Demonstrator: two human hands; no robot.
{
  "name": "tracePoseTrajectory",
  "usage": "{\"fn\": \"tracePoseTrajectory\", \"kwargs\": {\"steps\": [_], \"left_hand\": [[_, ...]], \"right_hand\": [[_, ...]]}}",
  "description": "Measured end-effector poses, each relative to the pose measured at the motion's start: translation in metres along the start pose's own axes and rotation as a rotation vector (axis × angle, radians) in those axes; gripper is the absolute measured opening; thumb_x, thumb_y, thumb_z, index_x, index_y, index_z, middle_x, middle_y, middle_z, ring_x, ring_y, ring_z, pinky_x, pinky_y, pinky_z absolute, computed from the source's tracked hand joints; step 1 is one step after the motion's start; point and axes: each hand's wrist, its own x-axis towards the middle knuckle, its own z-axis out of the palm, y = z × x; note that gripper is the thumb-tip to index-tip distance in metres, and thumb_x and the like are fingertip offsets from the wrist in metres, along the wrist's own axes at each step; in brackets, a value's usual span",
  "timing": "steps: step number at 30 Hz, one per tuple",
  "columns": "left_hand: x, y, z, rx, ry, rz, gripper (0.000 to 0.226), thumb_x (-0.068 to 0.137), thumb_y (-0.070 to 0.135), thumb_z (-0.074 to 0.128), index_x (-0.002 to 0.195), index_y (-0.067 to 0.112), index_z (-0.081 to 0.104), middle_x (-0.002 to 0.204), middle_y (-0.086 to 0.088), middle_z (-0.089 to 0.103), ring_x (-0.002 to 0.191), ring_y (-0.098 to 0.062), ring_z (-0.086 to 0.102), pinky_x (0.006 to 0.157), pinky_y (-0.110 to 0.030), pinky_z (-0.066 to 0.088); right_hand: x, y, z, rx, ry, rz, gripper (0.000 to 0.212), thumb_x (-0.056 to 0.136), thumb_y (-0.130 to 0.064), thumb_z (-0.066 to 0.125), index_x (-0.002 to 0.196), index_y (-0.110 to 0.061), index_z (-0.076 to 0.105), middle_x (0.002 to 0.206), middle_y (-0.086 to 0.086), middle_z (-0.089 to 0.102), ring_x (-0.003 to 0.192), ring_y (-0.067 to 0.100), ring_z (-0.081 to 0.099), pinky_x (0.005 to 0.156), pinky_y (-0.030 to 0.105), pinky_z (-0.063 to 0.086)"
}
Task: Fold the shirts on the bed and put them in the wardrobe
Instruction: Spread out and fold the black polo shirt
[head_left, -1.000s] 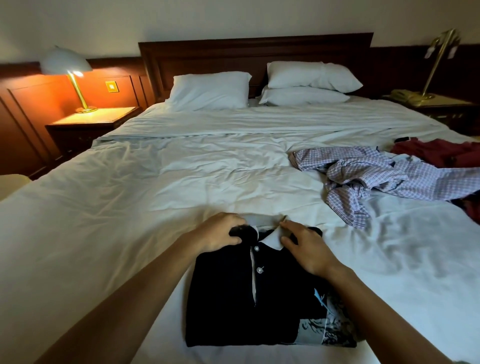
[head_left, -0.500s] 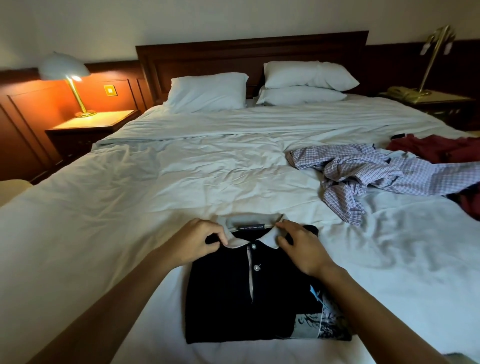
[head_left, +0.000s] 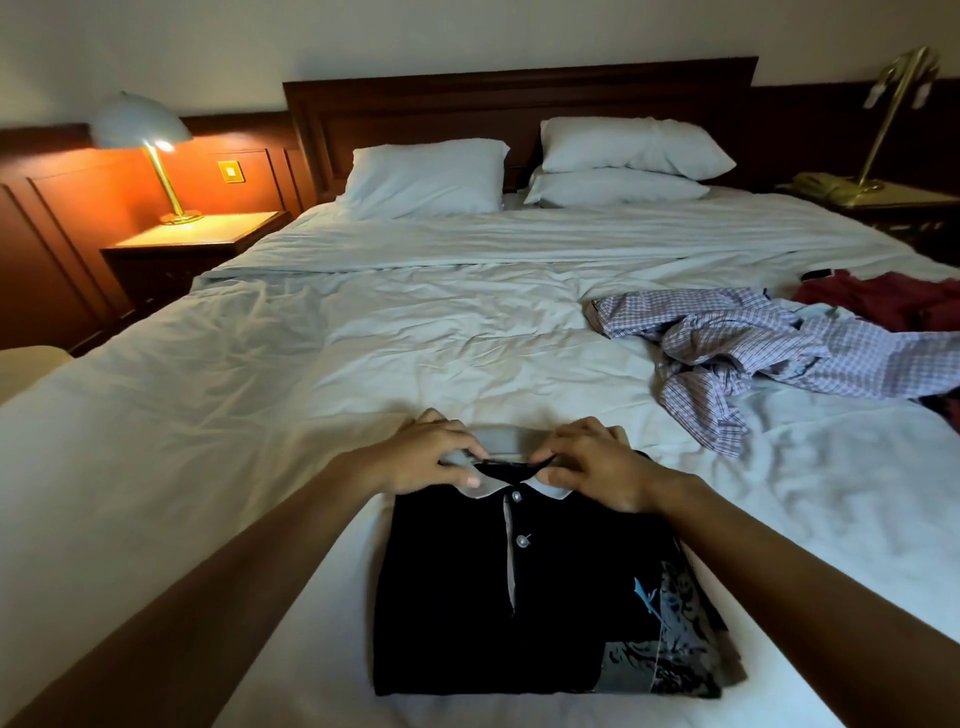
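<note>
The black shirt (head_left: 467, 597) lies folded flat on the bed (head_left: 260, 415), right under the fingers and running back toward the person. The left hand (head_left: 431, 457) and the right hand (head_left: 597, 467) both sit on the pale collar (head_left: 498, 439) at its far end. The fingers (head_left: 457, 475) of each hand are curled and pinch the collar, one hand on each side of the neck hole.

The shirt looks soft and light. I think it will flop and come undone if it is picked up by the collar alone. A better hold may be both hands slid flat under its two sides, to keep the fold.

Past the fingers and off to the right lies a check shirt (head_left: 753, 353), all crumpled, and beyond it a red shirt (head_left: 883, 301). The red one is cut off by the picture's edge — I cannot tell if it is one shirt or more. The black shirt's sleeves are tucked out of sight. The wardrobe is not in view.
</note>
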Motion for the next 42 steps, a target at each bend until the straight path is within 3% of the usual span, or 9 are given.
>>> {"fn": "tracePoseTrajectory", "kwargs": {"steps": [7, 16, 20, 23, 27, 32, 35, 38, 42], "left_hand": [[0.004, -0.014, -0.014, 0.062, 0.031, 0.005, 0.040, 0.070, 0.068, 0.071, 0.092, 0.036, 0.067, 0.096, 0.015, 0.055, 0.100, -0.006, 0.036, 0.087, -0.032, 0.021], [0.001, -0.030, -0.002, 0.094, 0.000, -0.134, 0.063, 0.050, 0.098, 0.048, 0.083, 0.045, 0.055, 0.094, 0.020, 0.051, 0.105, -0.009, 0.035, 0.090, -0.036, 0.022], [0.010, -0.033, -0.004, -0.280, 0.162, -0.155, 0.053, 0.063, 0.083, 0.060, 0.090, 0.038, 0.067, 0.105, 0.005, 0.054, 0.103, -0.007, 0.049, 0.091, -0.026, 0.038], [0.024, -0.027, -0.005, -0.479, 0.330, -0.283, 0.033, 0.087, 0.046, 0.072, 0.098, 0.015, 0.069, 0.100, -0.004, 0.061, 0.082, -0.011, 0.057, 0.075, -0.022, 0.042], [0.045, -0.018, 0.000, -0.344, 0.160, -0.394, 0.042, 0.081, 0.032, 0.082, 0.114, 0.012, 0.067, 0.099, -0.002, 0.062, 0.092, -0.019, 0.061, 0.071, -0.023, 0.042], [0.057, -0.035, 0.002, -0.289, 0.168, -0.448, 0.031, 0.072, 0.029, 0.090, 0.091, 0.012, 0.073, 0.080, 0.002, 0.064, 0.080, -0.015, 0.061, 0.061, -0.021, 0.040], [0.051, -0.045, -0.004, -0.324, 0.151, -0.458, 0.023, 0.079, 0.029, 0.085, 0.084, 0.010, 0.073, 0.063, 0.009, 0.057, 0.063, -0.007, 0.053, 0.054, -0.016, 0.036], [0.050, -0.044, -0.003, -0.286, 0.092, -0.479, 0.031, 0.090, 0.031, 0.073, 0.070, 0.011, 0.062, 0.051, 0.002, 0.047, 0.050, -0.012, 0.048, 0.055, -0.024, 0.035], [0.058, -0.035, -0.001, -0.346, 0.100, -0.330, 0.017, 0.085, 0.028, 0.079, 0.092, 0.013, 0.074, 0.085, 0.001, 0.069, 0.088, -0.017, 0.066, 0.081, -0.026, 0.048]], "right_hand": [[0.015, 0.010, -0.016, -0.003, -0.039, -0.097, 0.015, 0.085, -0.051, 0.070, 0.088, -0.036, 0.068, 0.095, -0.021, 0.065, 0.111, 0.002, 0.038, 0.099, 0.034, 0.020], [0.021, 0.021, 0.001, 0.011, 0.057, -0.086, 0.033, 0.080, -0.065, 0.064, 0.089, -0.033, 0.062, 0.098, -0.017, 0.058, 0.109, 0.003, 0.039, 0.096, 0.033, 0.024], [0.033, 0.034, -0.008, 0.056, 0.268, 0.048, 0.029, 0.092, -0.056, 0.051, 0.103, -0.032, 0.061, 0.103, -0.009, 0.056, 0.107, 0.013, 0.047, 0.095, 0.037, 0.034], [0.047, 0.040, -0.011, 0.093, 0.174, 0.172, 0.038, 0.086, -0.053, 0.058, 0.111, -0.025, 0.066, 0.100, 0.000, 0.064, 0.099, 0.020, 0.060, 0.089, 0.035, 0.047], [0.068, 0.040, -0.001, 0.000, 0.048, 0.222, 0.030, 0.077, -0.049, 0.076, 0.093, -0.025, 0.073, 0.095, -0.001, 0.069, 0.095, 0.016, 0.061, 0.084, 0.031, 0.050], [0.078, 0.048, -0.007, 0.017, 0.151, 0.264, 0.017, 0.076, -0.035, 0.081, 0.075, -0.023, 0.070, 0.085, 0.005, 0.069, 0.087, 0.017, 0.060, 0.068, 0.024, 0.041], [0.072, 0.058, -0.013, 0.051, 0.164, 0.287, 0.023, 0.079, -0.039, 0.080, 0.069, -0.021, 0.069, 0.075, 0.001, 0.066, 0.075, 0.012, 0.057, 0.058, 0.016, 0.036], [0.069, 0.059, -0.011, 0.032, 0.104, 0.304, 0.038, 0.086, -0.041, 0.072, 0.062, -0.013, 0.064, 0.062, 0.002, 0.058, 0.069, 0.018, 0.055, 0.056, 0.023, 0.037], [0.072, 0.048, -0.012, 0.091, 0.059, 0.269, 0.035, 0.083, -0.051, 0.071, 0.080, -0.017, 0.072, 0.081, -0.001, 0.067, 0.083, 0.014, 0.059, 0.071, 0.028, 0.044]]}}
